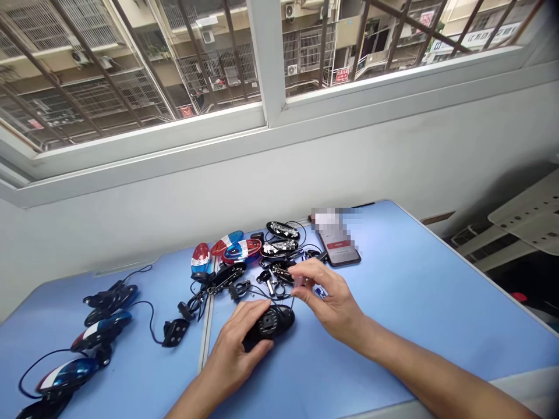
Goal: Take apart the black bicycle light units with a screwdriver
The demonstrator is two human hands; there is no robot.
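Note:
My left hand (pixel 238 343) grips a black oval plastic housing (pixel 283 320) against the blue tabletop, its round, dark inner part facing up. My right hand (pixel 327 297) hangs just beyond it, with thumb and forefinger pinching a small pale part (pixel 299 281) that is too small to identify. Thin black wires (pixel 266 294) run across the table near both hands. A small blue-and-white piece (pixel 320 292) lies under my right palm. Behind the hands lies a jumble of black brackets and mounts (pixel 275 273) beside glossy red, white and blue oval lamp shells (pixel 241 251).
A smartphone (pixel 338 247) with a partly blurred screen lies beyond my right hand. More black-and-blue oval shells with cables (pixel 87 355) lie at the left, across a metal table seam (pixel 204 314). A barred window runs along the wall behind the table. White furniture stands beyond the right edge.

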